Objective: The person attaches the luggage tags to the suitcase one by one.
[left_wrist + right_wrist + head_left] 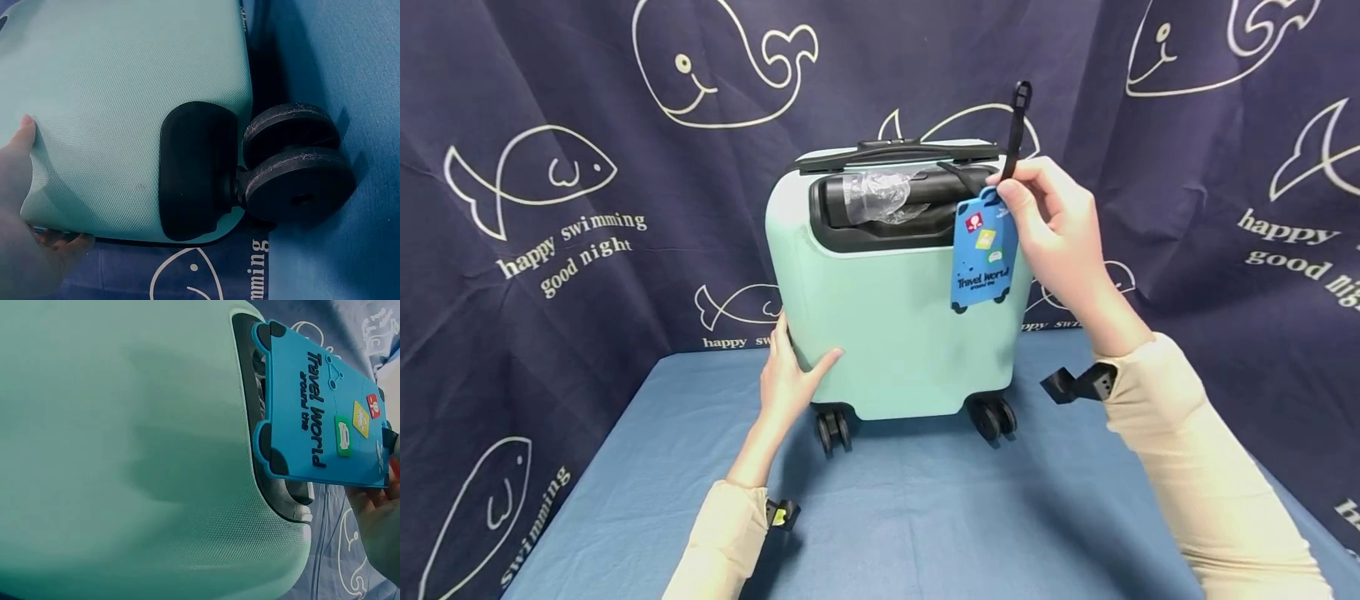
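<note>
Fingers of the right hand (1060, 229) pinch a blue luggage tag (981, 271) at its black strap (1017, 137), before a mint suitcase (887, 333) gripped low on its side by the left hand (786, 379). I judge the tag light and pliable, best held near its strap; the suitcase stiff, apt to roll. Lettering: tag, "Travel World around the"; curtain (700, 250), "happy swimming good night".

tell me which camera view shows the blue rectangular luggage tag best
Right wrist: the blue rectangular luggage tag looks largest there, lettering and coloured patches clear. The head view shows it smaller, with its thin black strap; left wrist, none of it.
</note>
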{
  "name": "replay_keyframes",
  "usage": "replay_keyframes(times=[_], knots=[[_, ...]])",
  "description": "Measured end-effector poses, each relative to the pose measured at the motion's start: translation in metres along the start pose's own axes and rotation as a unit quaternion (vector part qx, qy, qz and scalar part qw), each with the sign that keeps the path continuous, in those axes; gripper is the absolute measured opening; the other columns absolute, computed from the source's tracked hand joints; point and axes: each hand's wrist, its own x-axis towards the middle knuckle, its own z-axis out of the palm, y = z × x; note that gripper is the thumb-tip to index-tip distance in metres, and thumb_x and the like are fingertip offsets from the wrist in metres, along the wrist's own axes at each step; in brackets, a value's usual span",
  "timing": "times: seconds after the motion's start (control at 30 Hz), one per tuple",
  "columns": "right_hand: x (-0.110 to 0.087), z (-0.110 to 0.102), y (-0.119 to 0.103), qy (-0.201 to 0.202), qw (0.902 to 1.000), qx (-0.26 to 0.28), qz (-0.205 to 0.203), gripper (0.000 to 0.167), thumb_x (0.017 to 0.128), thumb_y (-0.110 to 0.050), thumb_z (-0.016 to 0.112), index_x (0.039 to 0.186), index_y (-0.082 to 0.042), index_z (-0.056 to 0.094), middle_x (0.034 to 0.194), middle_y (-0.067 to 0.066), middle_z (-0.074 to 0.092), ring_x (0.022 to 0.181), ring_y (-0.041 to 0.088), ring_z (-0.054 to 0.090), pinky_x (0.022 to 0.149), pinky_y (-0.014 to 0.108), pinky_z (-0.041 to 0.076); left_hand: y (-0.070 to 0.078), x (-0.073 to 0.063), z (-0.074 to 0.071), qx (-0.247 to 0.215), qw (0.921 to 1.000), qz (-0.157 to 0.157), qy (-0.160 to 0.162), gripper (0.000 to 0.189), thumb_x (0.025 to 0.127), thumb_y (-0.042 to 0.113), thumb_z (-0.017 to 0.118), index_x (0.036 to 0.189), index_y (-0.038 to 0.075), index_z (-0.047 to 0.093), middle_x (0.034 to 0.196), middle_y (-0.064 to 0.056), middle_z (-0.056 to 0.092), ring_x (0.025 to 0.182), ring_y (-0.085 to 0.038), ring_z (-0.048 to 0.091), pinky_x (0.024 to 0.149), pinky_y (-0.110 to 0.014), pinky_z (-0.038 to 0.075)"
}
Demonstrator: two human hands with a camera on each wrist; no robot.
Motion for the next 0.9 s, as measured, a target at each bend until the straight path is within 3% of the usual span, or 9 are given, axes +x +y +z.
replay_keyframes(times=[0.4, 0.6, 0.77, 0.9], knots=[[0.030, 0.004, 0.005, -0.025, 0.9940, 0.004, 0.107, 0.013, 0.093, -0.009, 0.056, 0.097, 0.002, 0.062, 0.087, -0.013, 0.063, 0.077, 0.006, 0.056, 0.075, 0.016, 0.041, 0.002, 0.002, -0.002, 0.000, 1.0000, 0.009, -0.001, 0.100, 0.076, 0.048, 0.073, 0.151, 0.014, 0.015, 0.144, -0.015, 0.038, 0.114, -0.041, 0.051, 0.087, -0.056, 0.042], [0.043, 0.007, 0.007, -0.047, 0.9930, -0.032, 0.104, 0.013, 0.094, -0.011, 0.056, 0.093, 0.000, 0.061, 0.089, -0.017, 0.061, 0.073, 0.003, 0.055, 0.072, 0.016, 0.040, 0.002, 0.002, -0.001, -0.006, 0.9999, 0.004, -0.011, 0.099, 0.077, 0.050, 0.072, 0.150, 0.014, 0.015, 0.148, -0.013, 0.033, 0.117, -0.040, 0.050, 0.089, -0.056, 0.041], [0.054, 0.010, 0.005, -0.065, 0.9908, -0.026, 0.116, 0.009, 0.094, -0.014, 0.055, 0.086, -0.013, 0.059, 0.089, -0.013, 0.062, 0.075, 0.005, 0.056, 0.072, 0.016, 0.041, 0.002, 0.000, -0.001, -0.007, 0.9999, 0.001, -0.012, 0.099, 0.077, 0.050, 0.072, 0.150, 0.013, 0.016, 0.149, -0.013, 0.033, 0.117, -0.040, 0.050, 0.090, -0.056, 0.041], [0.061, 0.013, 0.005, -0.076, 0.9893, -0.034, 0.119, 0.009, 0.094, -0.015, 0.056, 0.086, -0.011, 0.060, 0.083, -0.013, 0.060, 0.067, 0.003, 0.053, 0.067, 0.016, 0.039, 0.002, -0.001, -0.002, -0.011, 0.9999, 0.001, -0.006, 0.099, 0.076, 0.049, 0.073, 0.150, 0.011, 0.018, 0.149, -0.013, 0.034, 0.117, -0.041, 0.050, 0.090, -0.056, 0.041]])
